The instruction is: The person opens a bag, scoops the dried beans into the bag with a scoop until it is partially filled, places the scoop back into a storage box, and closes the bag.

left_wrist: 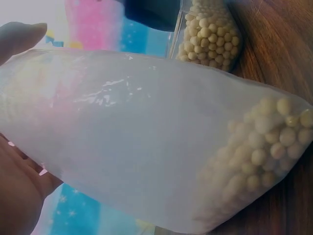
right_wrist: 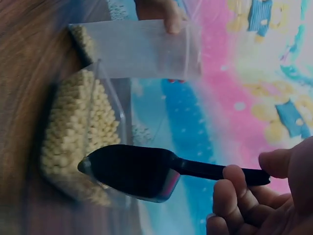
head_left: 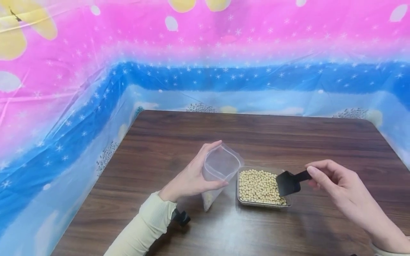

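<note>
My left hand (head_left: pixel 195 174) grips a translucent zip bag (head_left: pixel 222 161) near its top, thumb and fingers around the spread mouth. Pale round soybeans (left_wrist: pixel 264 152) fill the bag's bottom corner, which hangs at the tabletop. Between my right thumb and fingers (right_wrist: pixel 234 191) is the handle of a black scoop (head_left: pixel 288 183). My right hand (head_left: pixel 342 188) holds it with the blade tilted down over the right side of a clear plastic box (head_left: pixel 264 205). Soybeans (head_left: pixel 259 186) fill that box, and the blade's tip overlaps them in the head view.
The box stands on a dark wood-grain table (head_left: pixel 179 131), just right of the bag. A black strap piece (head_left: pixel 182 217) shows under the left wrist. Pink and blue printed cloth (head_left: pixel 205 78) hangs around the table's back and left edges.
</note>
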Motion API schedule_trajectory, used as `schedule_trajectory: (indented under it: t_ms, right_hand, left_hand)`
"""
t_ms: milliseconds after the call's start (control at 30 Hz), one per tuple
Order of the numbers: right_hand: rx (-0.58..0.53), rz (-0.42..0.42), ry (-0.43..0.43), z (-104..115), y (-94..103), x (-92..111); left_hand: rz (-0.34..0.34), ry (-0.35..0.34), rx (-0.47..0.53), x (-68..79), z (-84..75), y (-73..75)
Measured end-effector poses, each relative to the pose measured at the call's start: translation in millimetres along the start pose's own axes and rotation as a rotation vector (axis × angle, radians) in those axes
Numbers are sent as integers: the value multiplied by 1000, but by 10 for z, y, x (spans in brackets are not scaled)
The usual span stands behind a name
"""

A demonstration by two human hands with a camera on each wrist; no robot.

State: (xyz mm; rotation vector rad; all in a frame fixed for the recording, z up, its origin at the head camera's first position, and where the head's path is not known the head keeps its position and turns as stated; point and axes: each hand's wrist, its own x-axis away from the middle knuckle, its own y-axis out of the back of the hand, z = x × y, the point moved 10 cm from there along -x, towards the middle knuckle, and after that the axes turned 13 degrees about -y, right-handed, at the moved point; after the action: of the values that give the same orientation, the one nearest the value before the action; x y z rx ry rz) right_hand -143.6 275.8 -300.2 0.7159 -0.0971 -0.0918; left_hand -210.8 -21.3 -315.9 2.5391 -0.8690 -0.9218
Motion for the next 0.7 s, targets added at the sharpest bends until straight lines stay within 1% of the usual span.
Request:
schedule_trajectory:
  t_ms: [100,200,300,400,500,633,700]
  right_hand:
    - [-25,27,-18,-120,-68,8]
    - [-94,61,-46,-249,-137,-7]
    - [-224,126,-105,-420,-239,-40]
    - [-403,198,-176,-612,-349,-73]
    - [-566,232,-223,-774,-444,-110]
    - [-696,240,-257,-919,-571,-146]
    - [-724,251,-261,-957,-642,-144]
  left_hand:
    - [-2,8,8,6,10,-14]
    - [-4,7,8,5,12,-14]
    - [-7,15,13,17,20,-10]
    - [-10,18,11,25,22,-3]
    - [-12,1,10,23,6,3]
    - [-14,-27,4,20,-12,6]
    - [-16,-28,5,23,-10,7]
